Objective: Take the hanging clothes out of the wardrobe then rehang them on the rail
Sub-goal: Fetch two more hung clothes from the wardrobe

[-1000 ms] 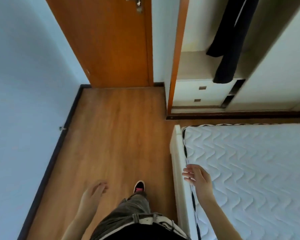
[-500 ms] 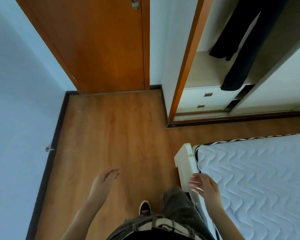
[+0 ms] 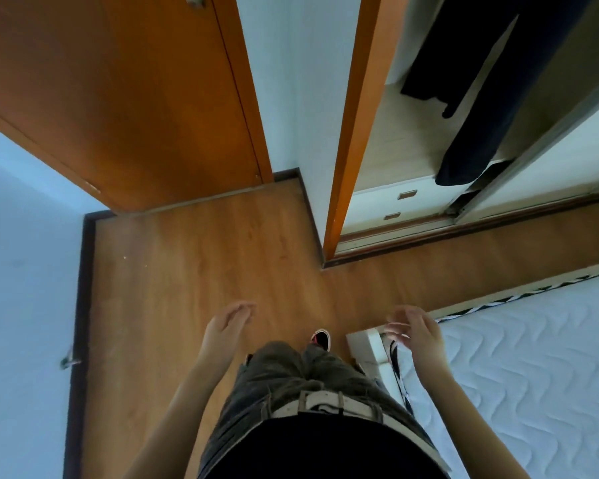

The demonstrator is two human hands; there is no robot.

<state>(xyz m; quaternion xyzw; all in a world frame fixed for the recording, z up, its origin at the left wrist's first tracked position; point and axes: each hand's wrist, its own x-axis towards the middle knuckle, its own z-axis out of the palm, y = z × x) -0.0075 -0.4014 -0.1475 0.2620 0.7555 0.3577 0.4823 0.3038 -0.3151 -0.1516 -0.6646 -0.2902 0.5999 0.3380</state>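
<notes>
Left hand [image 3: 227,324]: empty, fingers loosely curled, over wooden floor [image 3: 194,264] | Right hand [image 3: 417,331]: empty, fingers spread, above mattress [image 3: 533,368] corner | Dark hanging clothes [image 3: 481,98]: inside open wardrobe [image 3: 405,146], above white drawers [image 3: 395,205], well apart from both hands.
</notes>
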